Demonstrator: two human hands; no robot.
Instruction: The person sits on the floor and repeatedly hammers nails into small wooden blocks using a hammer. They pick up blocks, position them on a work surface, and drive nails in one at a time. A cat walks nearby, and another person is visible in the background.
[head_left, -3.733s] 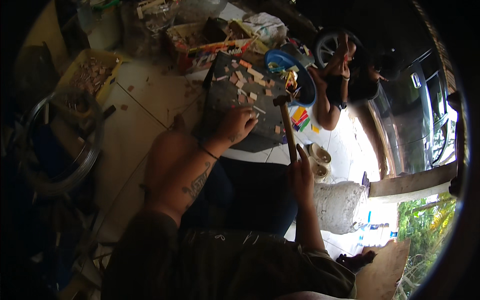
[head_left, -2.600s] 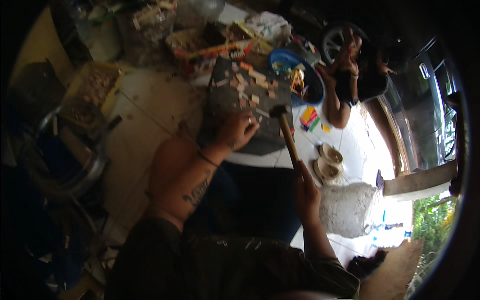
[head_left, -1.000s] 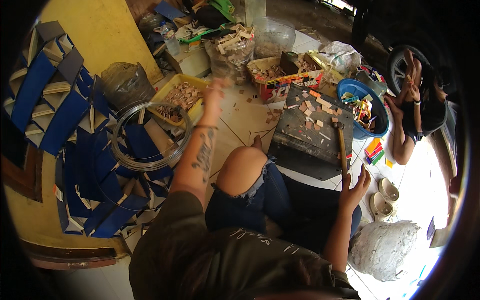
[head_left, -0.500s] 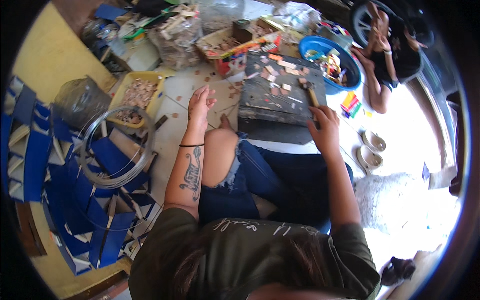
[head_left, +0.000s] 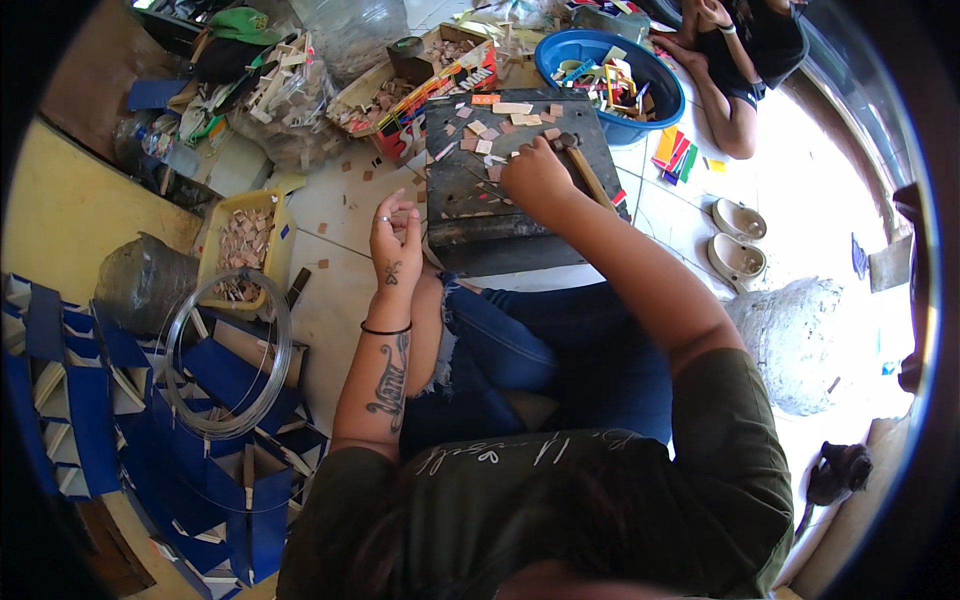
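Observation:
My right hand (head_left: 535, 175) rests palm down on a dark work block (head_left: 500, 215), its fingertips among small wooden pieces (head_left: 490, 130) scattered there. A hammer (head_left: 585, 168) lies on the block just right of that hand, head pointing away from me. My left hand (head_left: 395, 235) hovers over the tiled floor to the left of the block, above my knee. Its fingers are drawn together and point away from me. Whether anything sits between them is hidden.
A yellow tray (head_left: 215, 240) of wood chips and a wire coil (head_left: 225, 360) lie at left by blue folded boxes (head_left: 90, 400). A blue basin (head_left: 640, 75), a cardboard box (head_left: 400, 85) and bags stand behind the block. Another person (head_left: 740, 60) sits at far right.
My left hand came back from the yellow tray toward the block. My right hand shifted left on the block, and the hammer now lies beside it.

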